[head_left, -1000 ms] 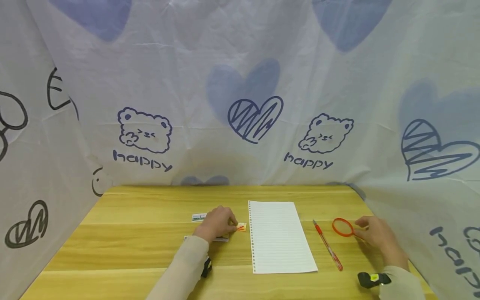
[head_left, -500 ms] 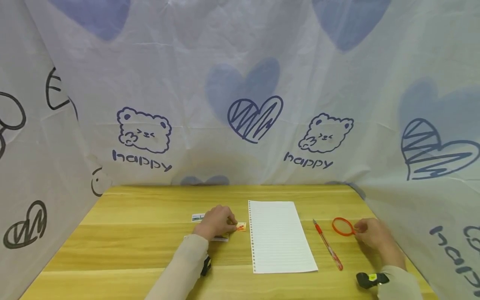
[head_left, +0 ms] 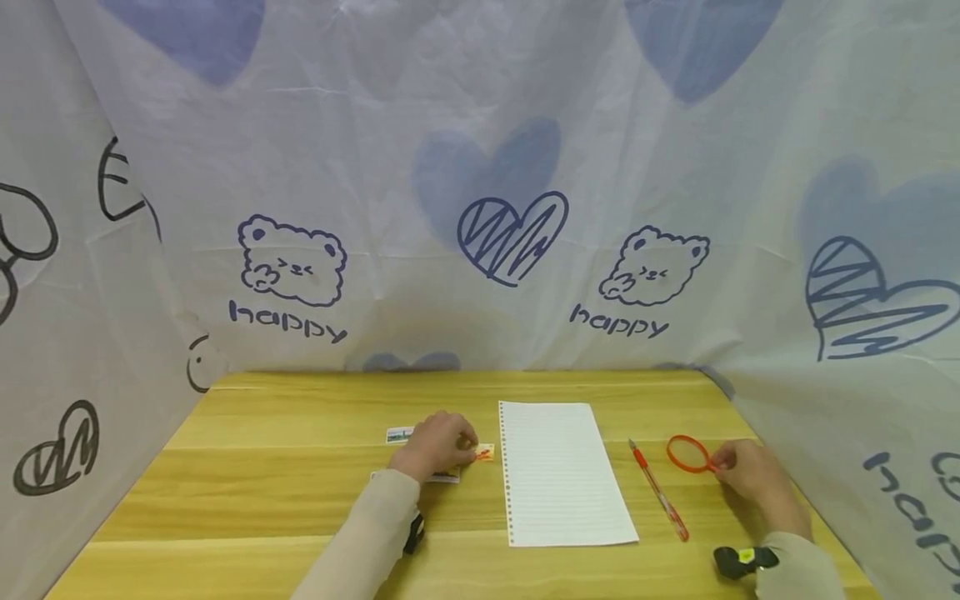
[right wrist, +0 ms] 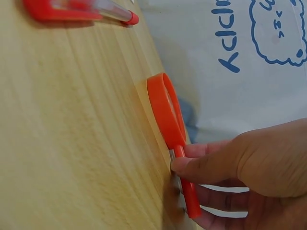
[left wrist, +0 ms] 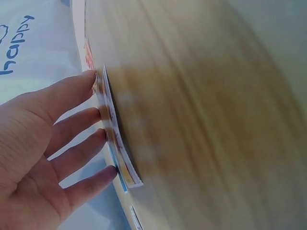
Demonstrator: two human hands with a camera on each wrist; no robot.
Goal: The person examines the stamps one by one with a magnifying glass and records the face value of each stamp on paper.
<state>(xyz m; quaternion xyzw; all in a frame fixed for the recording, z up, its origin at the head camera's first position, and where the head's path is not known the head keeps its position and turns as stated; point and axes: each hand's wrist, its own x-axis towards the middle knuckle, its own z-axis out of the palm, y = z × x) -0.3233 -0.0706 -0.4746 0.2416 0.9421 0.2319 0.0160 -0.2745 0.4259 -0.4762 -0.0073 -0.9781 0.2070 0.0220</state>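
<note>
In the head view my left hand (head_left: 435, 446) is at a small red-and-yellow postage stamp (head_left: 486, 452), its thumb and index finger pinching the near edge. The left wrist view has the thumb over this stamp (left wrist: 89, 55), the other fingers spread beside a white-edged stamp (left wrist: 120, 139). Part of that second stamp (head_left: 448, 478) is hidden under the hand in the head view. On the right, my right hand (head_left: 753, 475) pinches the handle of a red-rimmed magnifying glass (head_left: 688, 453) between thumb and fingers. Its round rim (right wrist: 162, 108) is close over the tabletop in the right wrist view.
A lined, hole-punched sheet of paper (head_left: 566, 475) lies mid-table between the hands. To its right is a red pen (head_left: 658, 490), cap end toward me. A stamp with a landscape (head_left: 399, 434) lies behind the left hand. Printed cloth (head_left: 405, 208) hangs around the wooden table (head_left: 247, 492).
My right thumb and fingers have come together on the magnifying glass handle, from a looser, more spread grasp. The left hand and the stamp stay in place.
</note>
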